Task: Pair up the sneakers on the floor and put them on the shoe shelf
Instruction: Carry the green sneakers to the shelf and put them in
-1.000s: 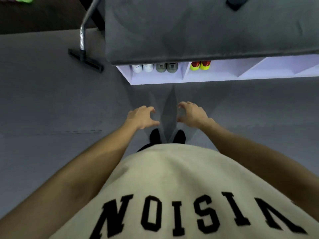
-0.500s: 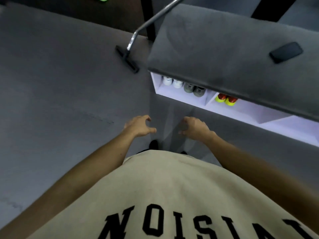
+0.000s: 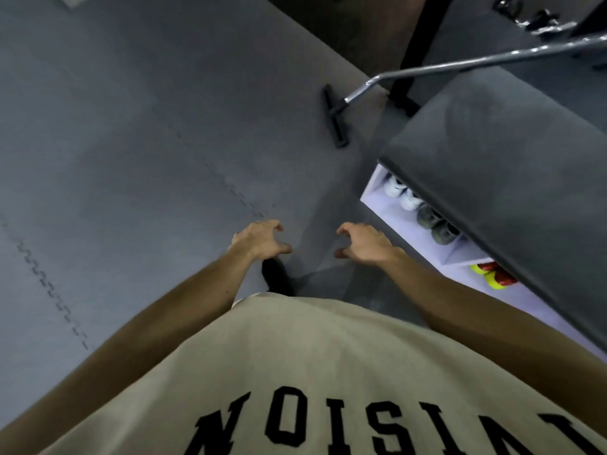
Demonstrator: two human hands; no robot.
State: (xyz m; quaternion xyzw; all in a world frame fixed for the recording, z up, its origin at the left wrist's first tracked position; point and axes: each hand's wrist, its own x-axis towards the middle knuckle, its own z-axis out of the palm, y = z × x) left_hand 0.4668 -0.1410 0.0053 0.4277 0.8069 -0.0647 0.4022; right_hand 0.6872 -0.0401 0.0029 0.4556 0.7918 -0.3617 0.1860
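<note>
Grey foam floor mats [image 3: 131,142] fill the view. At right, the white shoe shelf [image 3: 377,188] under a grey top holds white sneakers [image 3: 402,193], grey sneakers [image 3: 437,224] and red-yellow sneakers [image 3: 492,274]. Left hand [image 3: 259,239] and right hand [image 3: 363,243] hover loosely curled, each grip holding nothing.
</note>
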